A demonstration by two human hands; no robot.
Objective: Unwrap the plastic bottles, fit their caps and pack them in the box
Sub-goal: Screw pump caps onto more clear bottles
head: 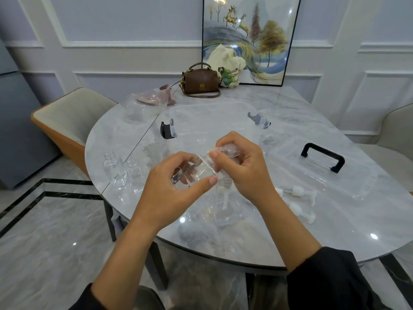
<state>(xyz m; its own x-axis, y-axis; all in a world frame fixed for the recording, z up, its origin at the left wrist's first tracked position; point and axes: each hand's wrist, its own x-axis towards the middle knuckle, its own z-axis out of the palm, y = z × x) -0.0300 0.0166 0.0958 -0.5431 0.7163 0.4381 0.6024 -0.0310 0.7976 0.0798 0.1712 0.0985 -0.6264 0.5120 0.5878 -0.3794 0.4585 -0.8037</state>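
Bare bottles (121,170): two are stood on the table (245,242), left.
Left hand (169,193): is curled round a clear bottle (194,175), held above the table.
Right hand (243,166): a pump cap (228,151) is pinched beside the bottle's neck.
Spare pumps (297,192): are laid at right.

I face pale panelled walls (134,23) with white mouldings. A framed deer painting (250,39) leans against them at my round marble worktop's (290,231) far edge. A cream chair (73,115) stands left; the marble floor (55,231) has black inlay strips.
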